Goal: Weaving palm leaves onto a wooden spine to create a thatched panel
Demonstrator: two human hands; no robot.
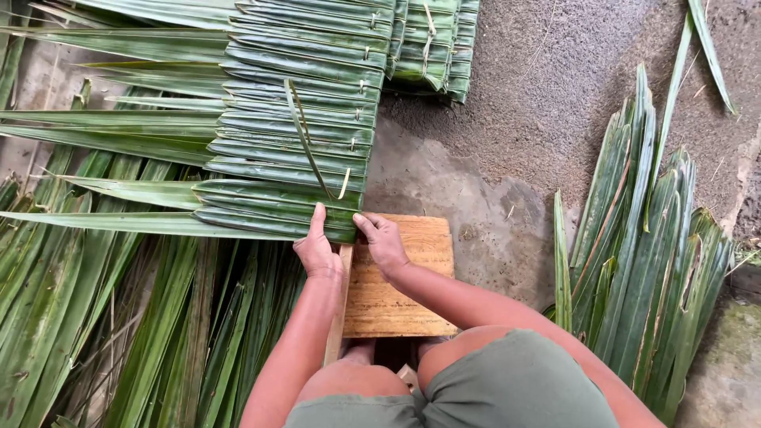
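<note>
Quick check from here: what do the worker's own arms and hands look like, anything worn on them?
Both arms are bare to the frame edge: no sleeves in view. The left hand and right hand have no gloves, and no rings, watch or bands show. The only clothing visible is grey-green shorts over the knees.

Bare concrete floor (523,95) carries loose palm leaves (642,261), a wooden board (412,277) and folded-leaf panels (301,119).
</note>
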